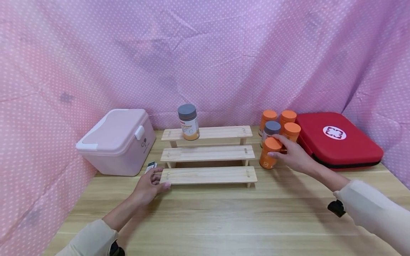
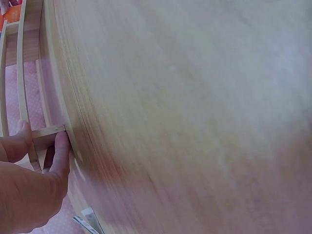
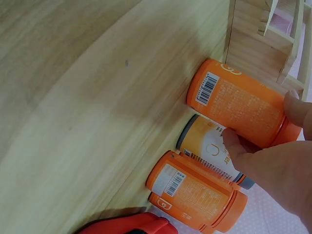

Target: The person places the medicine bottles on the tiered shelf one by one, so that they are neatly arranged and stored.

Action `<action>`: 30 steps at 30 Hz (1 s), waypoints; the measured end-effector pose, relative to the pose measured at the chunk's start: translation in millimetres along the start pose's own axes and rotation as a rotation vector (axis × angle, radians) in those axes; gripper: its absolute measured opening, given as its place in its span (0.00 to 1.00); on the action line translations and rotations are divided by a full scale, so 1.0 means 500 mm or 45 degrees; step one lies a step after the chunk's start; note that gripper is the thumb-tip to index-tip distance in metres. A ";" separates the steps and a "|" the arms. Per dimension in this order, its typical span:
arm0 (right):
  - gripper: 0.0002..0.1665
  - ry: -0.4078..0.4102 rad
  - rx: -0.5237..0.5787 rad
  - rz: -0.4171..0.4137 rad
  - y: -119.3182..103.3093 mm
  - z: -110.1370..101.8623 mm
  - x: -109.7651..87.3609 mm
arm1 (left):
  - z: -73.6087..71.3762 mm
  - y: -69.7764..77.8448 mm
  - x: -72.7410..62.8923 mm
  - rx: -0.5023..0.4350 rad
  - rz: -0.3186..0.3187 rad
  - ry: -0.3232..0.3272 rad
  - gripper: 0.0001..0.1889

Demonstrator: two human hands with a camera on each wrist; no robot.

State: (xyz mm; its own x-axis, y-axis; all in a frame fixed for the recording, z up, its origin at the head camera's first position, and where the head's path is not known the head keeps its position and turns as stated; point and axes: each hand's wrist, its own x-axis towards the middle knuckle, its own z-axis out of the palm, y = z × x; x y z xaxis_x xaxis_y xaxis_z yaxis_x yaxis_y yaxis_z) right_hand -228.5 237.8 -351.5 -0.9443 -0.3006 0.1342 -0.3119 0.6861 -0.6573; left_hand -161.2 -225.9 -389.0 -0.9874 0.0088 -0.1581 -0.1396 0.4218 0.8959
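My left hand (image 1: 148,187) grips the left end of the lowest tier of a three-tier wooden rack (image 1: 208,175). In the left wrist view its thumb (image 2: 19,142) lies at the board and a finger reaches the leg below. On the right, my right hand (image 1: 295,155) holds an orange pill bottle (image 1: 267,159) near its lid, thumb on one side and fingers on the other. The bottle stands upright on the table. Directly behind it is a grey-lidded bottle (image 3: 207,146), with a right finger between the two. Another grey-lidded bottle (image 1: 191,126) stands on the top tier, left of centre.
Several more orange bottles (image 1: 292,130) cluster behind the right hand, beside a red zip case (image 1: 349,142) with a white emblem. A pale pink lidded box (image 1: 118,142) sits left of the rack. A small printed card (image 1: 151,166) lies between them. Pink dotted cloth (image 1: 211,64) hangs behind.
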 end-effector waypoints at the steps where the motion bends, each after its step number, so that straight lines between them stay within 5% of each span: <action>1: 0.40 0.004 0.000 0.002 0.001 0.001 0.000 | 0.000 0.000 0.000 -0.003 -0.003 0.003 0.35; 19: 0.38 0.036 -0.027 -0.035 0.002 0.000 -0.004 | -0.001 0.002 0.004 0.022 -0.014 0.007 0.35; 30: 0.41 0.048 -0.082 -0.055 -0.027 -0.049 -0.016 | 0.000 0.002 0.002 0.024 -0.028 0.010 0.34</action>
State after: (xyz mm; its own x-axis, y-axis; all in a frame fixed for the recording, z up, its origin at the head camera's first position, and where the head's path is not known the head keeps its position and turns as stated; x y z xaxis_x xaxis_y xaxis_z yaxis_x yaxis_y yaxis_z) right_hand -219.6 247.2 -325.6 -0.9328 -0.3064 0.1898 -0.3571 0.7147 -0.6014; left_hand -162.5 -225.4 -388.1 -0.9847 -0.0078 -0.1740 -0.1597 0.4389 0.8842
